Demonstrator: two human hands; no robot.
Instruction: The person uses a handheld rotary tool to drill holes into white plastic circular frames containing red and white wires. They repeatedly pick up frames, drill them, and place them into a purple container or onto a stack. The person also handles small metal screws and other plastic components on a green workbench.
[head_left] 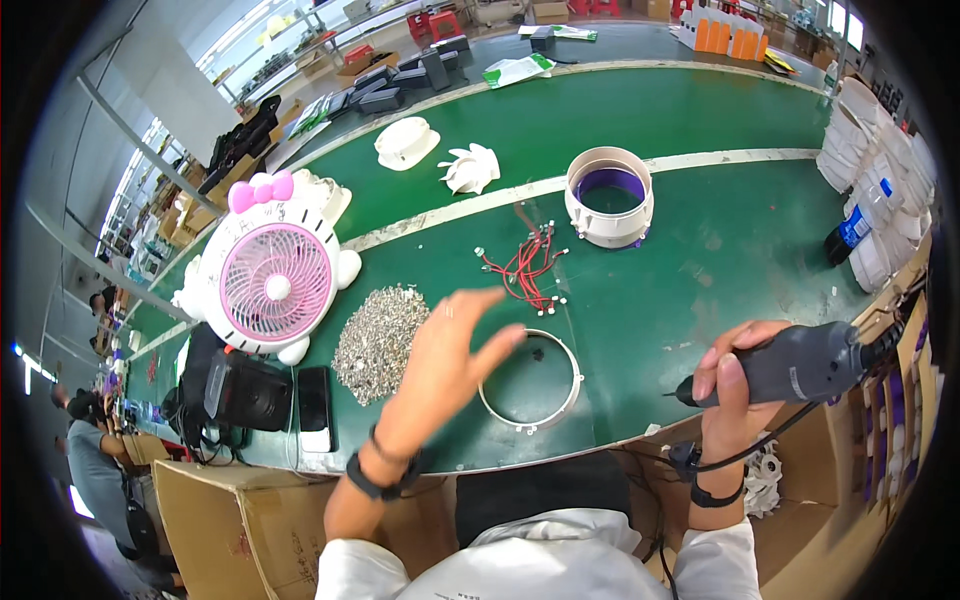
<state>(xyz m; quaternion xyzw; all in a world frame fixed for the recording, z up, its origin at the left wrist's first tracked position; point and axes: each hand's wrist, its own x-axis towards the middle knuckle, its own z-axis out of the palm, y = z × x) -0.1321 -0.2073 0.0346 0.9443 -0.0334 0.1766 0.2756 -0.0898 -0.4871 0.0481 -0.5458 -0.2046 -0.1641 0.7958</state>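
My right hand (738, 372) is wrapped round a dark grey electric screwdriver (812, 362), whose thin bit points left over the green table (690, 270). My left hand (440, 355) is open, thumb and forefinger spread, with nothing seen between them. It hovers between a heap of small silver screws (372, 345) and a thin white plastic ring (574, 365) lying flat near the front edge. Beyond the ring lies a tangle of short red wires with white connectors (530, 262). A cream round housing with a purple inside (608, 226) stands farther back.
At left stand a white-and-pink cartoon fan (277, 275), a black speaker-like box (250, 390) and a phone (314, 400). A white fan blade (470, 170) and white cover (405, 143) lie farther off. Stacked white parts and a bottle (862, 225) line the right edge; cardboard boxes (250, 525) flank me.
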